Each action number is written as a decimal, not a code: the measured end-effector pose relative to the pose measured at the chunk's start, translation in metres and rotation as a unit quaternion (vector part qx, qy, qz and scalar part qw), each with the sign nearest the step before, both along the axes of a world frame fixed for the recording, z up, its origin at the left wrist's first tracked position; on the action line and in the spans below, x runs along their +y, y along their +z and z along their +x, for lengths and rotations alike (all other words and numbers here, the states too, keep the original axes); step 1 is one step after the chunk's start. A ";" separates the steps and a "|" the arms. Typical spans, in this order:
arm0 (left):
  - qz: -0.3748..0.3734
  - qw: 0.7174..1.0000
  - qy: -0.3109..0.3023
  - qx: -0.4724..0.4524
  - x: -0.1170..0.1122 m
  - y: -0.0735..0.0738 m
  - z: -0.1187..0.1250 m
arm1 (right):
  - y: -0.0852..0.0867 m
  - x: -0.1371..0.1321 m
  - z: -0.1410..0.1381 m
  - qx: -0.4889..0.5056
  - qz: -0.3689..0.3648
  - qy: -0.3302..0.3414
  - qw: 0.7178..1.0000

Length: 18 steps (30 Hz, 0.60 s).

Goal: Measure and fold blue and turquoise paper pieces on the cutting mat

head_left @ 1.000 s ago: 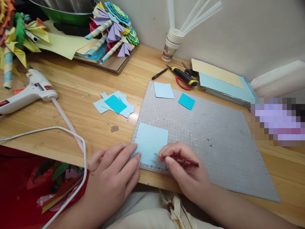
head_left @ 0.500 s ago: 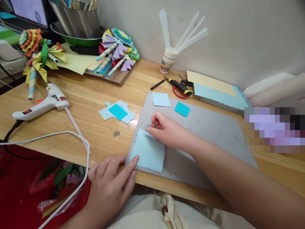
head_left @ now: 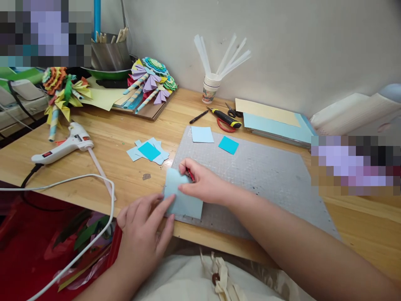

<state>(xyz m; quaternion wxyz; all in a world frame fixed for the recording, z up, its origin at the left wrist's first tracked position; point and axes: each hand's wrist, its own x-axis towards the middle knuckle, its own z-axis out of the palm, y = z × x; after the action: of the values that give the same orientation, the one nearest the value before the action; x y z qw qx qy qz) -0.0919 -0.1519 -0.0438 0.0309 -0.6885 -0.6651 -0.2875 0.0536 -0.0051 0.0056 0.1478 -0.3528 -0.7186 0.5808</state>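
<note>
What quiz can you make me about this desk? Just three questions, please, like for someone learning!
1. True or false: the white glue gun lies on the cutting mat.
2. What stands in the paper cups?
A) Pale sticks
B) Paintbrushes
C) Scissors
3. Which hand holds the red-and-black tool?

Key:
1. False; it lies on the wooden table.
2. A.
3. The right hand.
</note>
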 end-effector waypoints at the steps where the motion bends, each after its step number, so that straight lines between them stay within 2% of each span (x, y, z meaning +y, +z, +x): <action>1: -0.004 1.000 0.019 -0.018 0.002 0.002 0.003 | 0.000 0.001 0.003 0.030 -0.009 -0.021 0.999; 4: -0.042 0.985 0.064 -0.156 0.017 0.013 0.012 | 0.002 0.005 0.020 0.126 -0.059 -0.093 0.986; 6: -0.099 0.949 0.062 -0.294 0.034 0.024 0.020 | 0.004 0.005 0.035 0.171 -0.068 -0.124 0.975; 8: -0.187 0.896 0.036 -0.401 0.053 0.035 0.028 | 0.007 0.005 0.049 0.208 -0.056 -0.148 0.965; 11: -0.217 0.882 0.007 -0.418 0.080 0.049 0.039 | 0.010 0.007 0.072 0.242 -0.041 -0.191 0.950; 14: -0.236 0.873 -0.019 -0.426 0.100 0.055 0.049 | 0.013 0.011 0.096 0.246 -0.031 -0.241 0.938; 18: -0.295 0.832 -0.068 -0.465 0.116 0.058 0.059 | 0.011 0.017 0.120 0.214 -0.033 -0.270 0.938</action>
<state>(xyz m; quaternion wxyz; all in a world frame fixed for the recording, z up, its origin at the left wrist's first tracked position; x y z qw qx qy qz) -0.0325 -0.0357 0.0142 -0.5058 -0.4935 -0.6060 -0.3654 0.1739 0.0120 0.0162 0.4373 -0.4057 -0.5282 0.6043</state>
